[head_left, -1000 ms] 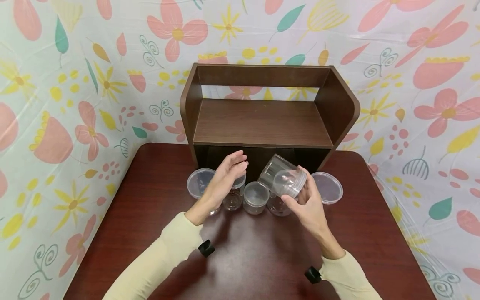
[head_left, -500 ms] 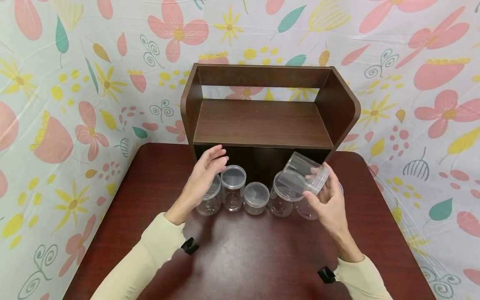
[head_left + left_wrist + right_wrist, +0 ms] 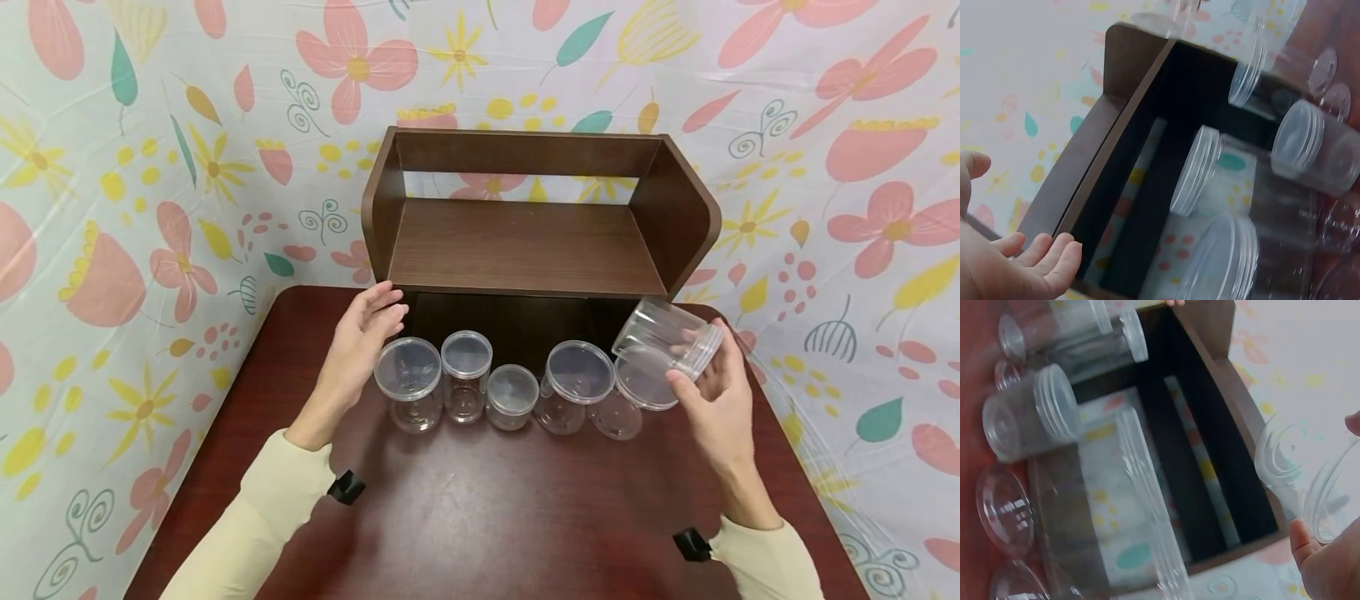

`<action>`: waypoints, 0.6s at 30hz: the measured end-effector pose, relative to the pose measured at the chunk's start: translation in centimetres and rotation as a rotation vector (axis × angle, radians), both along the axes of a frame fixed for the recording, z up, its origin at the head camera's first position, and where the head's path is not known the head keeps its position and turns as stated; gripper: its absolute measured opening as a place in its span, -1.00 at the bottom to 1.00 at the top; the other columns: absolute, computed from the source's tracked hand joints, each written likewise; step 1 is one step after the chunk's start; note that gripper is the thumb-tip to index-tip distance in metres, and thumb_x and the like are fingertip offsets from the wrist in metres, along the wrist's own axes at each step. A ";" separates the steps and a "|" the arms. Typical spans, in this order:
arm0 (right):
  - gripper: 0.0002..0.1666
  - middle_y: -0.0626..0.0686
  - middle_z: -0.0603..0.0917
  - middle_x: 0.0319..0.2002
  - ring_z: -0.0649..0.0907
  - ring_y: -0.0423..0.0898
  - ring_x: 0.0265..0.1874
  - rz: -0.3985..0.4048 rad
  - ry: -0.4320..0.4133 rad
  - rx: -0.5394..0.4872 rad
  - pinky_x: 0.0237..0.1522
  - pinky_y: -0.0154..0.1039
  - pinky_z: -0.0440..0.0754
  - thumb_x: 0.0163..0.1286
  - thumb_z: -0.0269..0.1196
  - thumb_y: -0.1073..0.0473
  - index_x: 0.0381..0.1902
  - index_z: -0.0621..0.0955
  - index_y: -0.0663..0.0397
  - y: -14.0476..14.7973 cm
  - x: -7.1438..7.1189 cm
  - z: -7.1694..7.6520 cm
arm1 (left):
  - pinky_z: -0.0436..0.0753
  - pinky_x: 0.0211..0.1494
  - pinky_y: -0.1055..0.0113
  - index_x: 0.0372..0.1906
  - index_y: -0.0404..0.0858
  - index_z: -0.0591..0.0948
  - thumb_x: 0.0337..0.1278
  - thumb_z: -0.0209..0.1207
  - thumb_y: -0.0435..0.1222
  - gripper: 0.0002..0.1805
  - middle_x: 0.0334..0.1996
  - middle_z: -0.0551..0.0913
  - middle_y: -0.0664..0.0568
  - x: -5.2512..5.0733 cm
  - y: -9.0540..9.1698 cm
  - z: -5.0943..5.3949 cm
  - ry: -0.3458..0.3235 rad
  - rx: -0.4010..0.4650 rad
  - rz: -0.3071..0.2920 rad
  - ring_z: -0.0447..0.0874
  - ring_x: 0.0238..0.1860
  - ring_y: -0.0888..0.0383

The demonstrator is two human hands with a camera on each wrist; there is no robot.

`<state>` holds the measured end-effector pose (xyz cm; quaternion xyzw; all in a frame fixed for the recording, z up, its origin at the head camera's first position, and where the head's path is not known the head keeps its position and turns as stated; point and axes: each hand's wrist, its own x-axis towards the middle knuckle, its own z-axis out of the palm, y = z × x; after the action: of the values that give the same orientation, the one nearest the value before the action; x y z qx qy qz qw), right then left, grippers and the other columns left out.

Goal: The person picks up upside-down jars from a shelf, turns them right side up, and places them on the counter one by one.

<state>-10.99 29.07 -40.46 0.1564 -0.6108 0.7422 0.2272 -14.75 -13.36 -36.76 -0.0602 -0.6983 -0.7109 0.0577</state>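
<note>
My right hand (image 3: pixel 716 408) holds a clear plastic jar (image 3: pixel 660 335) by its lidded end, above the table's right side. The jar is tilted, its base toward the upper left. In the right wrist view, fingers and thumb are around the lid end of the held jar (image 3: pixel 1285 453). My left hand (image 3: pixel 348 354) is raised at the row's left end, holding nothing, its fingers loosely extended. Nearest to it is a wide lidded jar (image 3: pixel 408 371). Beside that stand a narrow tall jar (image 3: pixel 467 354), a short jar (image 3: pixel 512 392), and wide jars (image 3: pixel 577 375) on the right.
Behind the row stands a dark brown shelf unit (image 3: pixel 525 246) with an upper board and a dark lower compartment. The row of jars is on the reddish-brown table (image 3: pixel 480 517) in front of it. Floral fabric (image 3: pixel 180 250) covers the walls behind and beside the table.
My right hand has carried the tilted jar rightward, from above the row's middle to its right end. My left hand has moved left, away from the jars, uncovering those at the left.
</note>
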 end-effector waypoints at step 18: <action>-0.13 0.20 0.54 0.03 0.58 -0.08 -0.07 -0.286 0.047 -0.051 -0.06 -0.45 0.56 0.10 0.20 0.71 0.41 0.38 0.29 6.7 0.6 4.1 | 0.51 0.32 0.21 0.48 -0.41 0.34 0.44 0.21 -0.27 -0.37 0.33 0.49 -0.23 -2.1 -2.8 0.3 0.079 -0.233 0.174 0.53 0.31 -0.07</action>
<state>-10.39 35.81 -36.35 0.0792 -0.6021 0.7136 0.3491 -16.90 -16.16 -36.41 -0.0337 -0.7759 -0.6143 0.1392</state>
